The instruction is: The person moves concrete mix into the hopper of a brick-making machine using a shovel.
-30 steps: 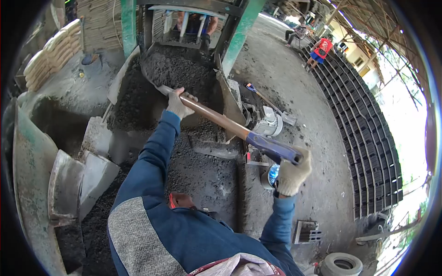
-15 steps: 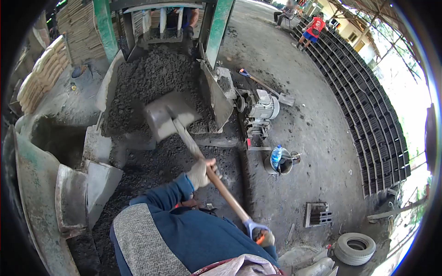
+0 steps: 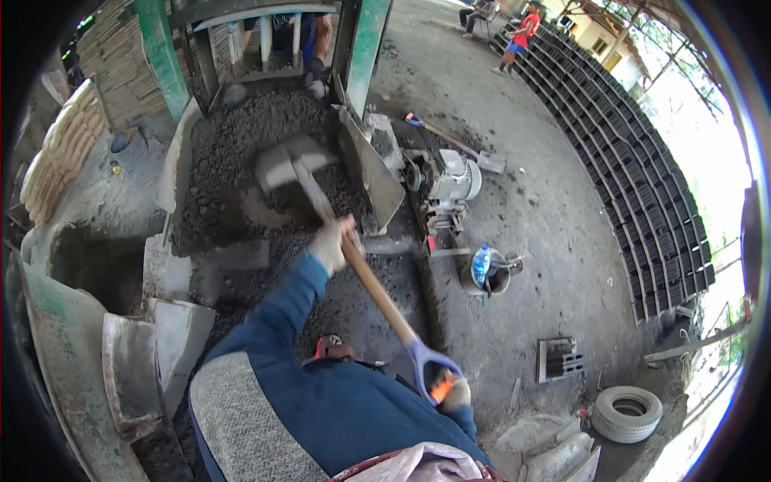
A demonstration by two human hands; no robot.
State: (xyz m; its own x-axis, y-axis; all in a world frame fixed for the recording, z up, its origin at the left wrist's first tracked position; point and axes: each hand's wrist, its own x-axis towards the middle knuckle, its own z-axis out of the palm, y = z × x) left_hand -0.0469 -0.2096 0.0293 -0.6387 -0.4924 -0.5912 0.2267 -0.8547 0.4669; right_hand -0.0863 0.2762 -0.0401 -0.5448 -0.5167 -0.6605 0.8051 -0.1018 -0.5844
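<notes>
My gloved left hand (image 3: 329,247) is wrapped round the wooden shaft of a shovel (image 3: 377,297), below its blade. At the top end, my gloved right hand (image 3: 456,394) grips the purple and orange D-handle. The metal blade lies over the dark, crumbly mix (image 3: 257,128) in a metal hopper (image 3: 371,165), its edge toward the far side. Whether the blade carries any mix is hard to make out. Green posts (image 3: 161,60) stand at the hopper's far end, where another person's arm (image 3: 320,48) shows behind the frame.
On the right are an electric motor (image 3: 454,178), a second shovel (image 3: 458,143), a bucket (image 3: 491,281) with a water bottle (image 3: 480,263), a block mould (image 3: 560,359) and a tyre (image 3: 626,414). Stacked dark blocks (image 3: 618,177) line the far right, near a person in red (image 3: 524,34).
The blade has moved forward, farther into the hopper, and my left arm has stretched out with it. The person in red has turned and shifted slightly.
</notes>
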